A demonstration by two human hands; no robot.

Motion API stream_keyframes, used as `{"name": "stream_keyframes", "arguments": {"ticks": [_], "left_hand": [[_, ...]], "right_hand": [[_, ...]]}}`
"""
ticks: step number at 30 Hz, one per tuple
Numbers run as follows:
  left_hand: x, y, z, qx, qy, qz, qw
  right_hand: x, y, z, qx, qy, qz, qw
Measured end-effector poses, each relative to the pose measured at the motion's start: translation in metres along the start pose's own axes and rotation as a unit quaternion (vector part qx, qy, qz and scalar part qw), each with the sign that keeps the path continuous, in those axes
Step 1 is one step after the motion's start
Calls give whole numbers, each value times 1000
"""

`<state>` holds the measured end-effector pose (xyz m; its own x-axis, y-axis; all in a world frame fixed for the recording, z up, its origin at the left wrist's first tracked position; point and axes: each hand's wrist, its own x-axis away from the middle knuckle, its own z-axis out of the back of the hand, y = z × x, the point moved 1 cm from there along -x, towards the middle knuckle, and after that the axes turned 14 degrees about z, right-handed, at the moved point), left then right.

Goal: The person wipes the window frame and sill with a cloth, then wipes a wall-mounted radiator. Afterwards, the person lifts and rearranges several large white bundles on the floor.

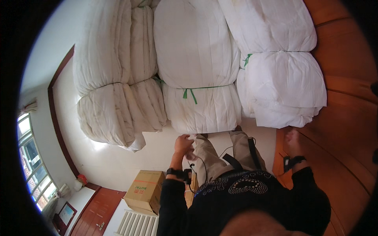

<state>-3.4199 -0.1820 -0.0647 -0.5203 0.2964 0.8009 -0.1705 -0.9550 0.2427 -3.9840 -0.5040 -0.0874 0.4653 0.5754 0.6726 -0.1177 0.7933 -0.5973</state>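
Note:
Three large white quilt bundles tied with green cord stand before me: a left stack (104,112), a middle bundle (201,110) and a right bundle (285,88). Just below the lower edge of the middle bundle is my left hand (184,146), its fingers curled in. Whether anything lies in those fingers is too small to make out. My right hand (291,138) hangs beneath the right bundle, beside the orange-brown wood panel, apart from the cloth. Motion smears its fingers. Each wrist wears a black strapped device.
A cardboard box (145,188) stands on the pale floor (114,161) at lower left, by a white radiator (138,224). Beyond them are a red-brown door (98,208) and a window (33,157). Wood panelling (342,129) lines the right side. Thin cables hang near my legs.

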Motion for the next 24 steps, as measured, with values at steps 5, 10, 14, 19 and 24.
{"name": "stream_keyframes", "arguments": {"ticks": [5, 10, 14, 19, 24], "left_hand": [[-36, -53, -24, 33, -69, 89, 993], [-49, -60, -83, 128, -70, 84, 986], [-18, -69, -115, 167, -169, 141, 961], [-6, -80, -127, 225, -177, 105, 952], [-18, -82, -111, 301, -156, 90, 937]], "right_hand": [[67, 78, -193, 325, -452, 302, 774], [81, 90, -415, 488, -511, 493, 507], [84, 106, -507, 568, -459, 447, 517], [89, 110, -534, 649, -394, 485, 435], [95, 82, -534, 557, -450, 481, 506]]}}
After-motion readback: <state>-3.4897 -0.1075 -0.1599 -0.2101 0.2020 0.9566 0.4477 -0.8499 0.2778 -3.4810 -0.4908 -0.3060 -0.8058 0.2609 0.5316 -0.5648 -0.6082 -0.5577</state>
